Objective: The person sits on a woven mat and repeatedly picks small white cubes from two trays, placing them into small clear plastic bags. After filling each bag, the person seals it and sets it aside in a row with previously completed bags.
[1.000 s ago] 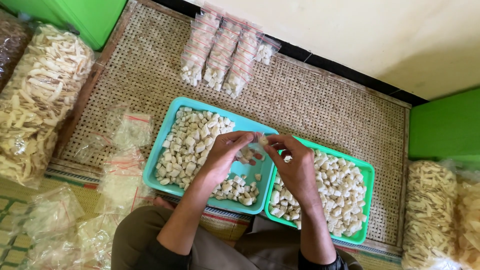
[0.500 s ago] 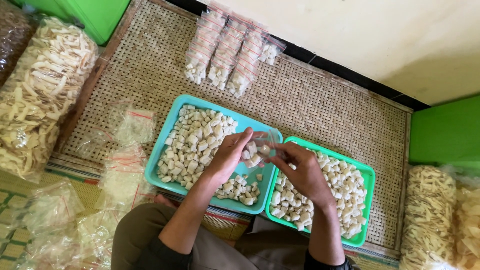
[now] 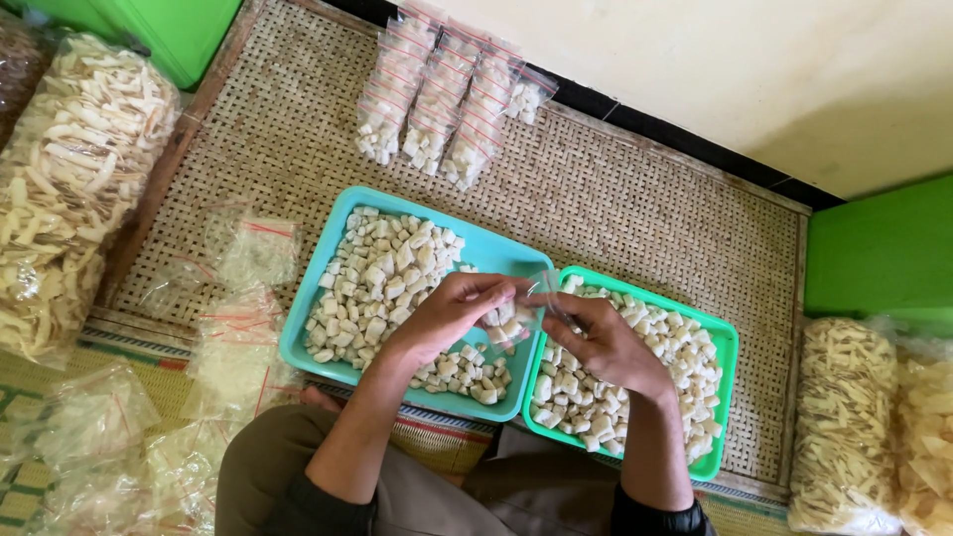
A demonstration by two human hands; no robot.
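Small clear plastic bag (image 3: 516,316) partly filled with pale snack pieces, pinched between left hand (image 3: 449,316) and right hand (image 3: 594,342), fingers closed on its mouth, above the seam between turquoise tray (image 3: 476,248) and green tray (image 3: 723,342). Both trays full of pale cut pieces, near front edge of woven mat (image 3: 645,213). Filled sealed bags (image 3: 437,94) at mat's far edge. Empty bags (image 3: 243,298) at left edge.

Both forearms rise from six o'clock and converge near centre. The left hand (image 3: 449,316) curls palm-down, fingertips pinched toward two o'clock. The right hand (image 3: 602,342) angles toward ten o'clock, thumb and fingers closed, nearly meeting the left.
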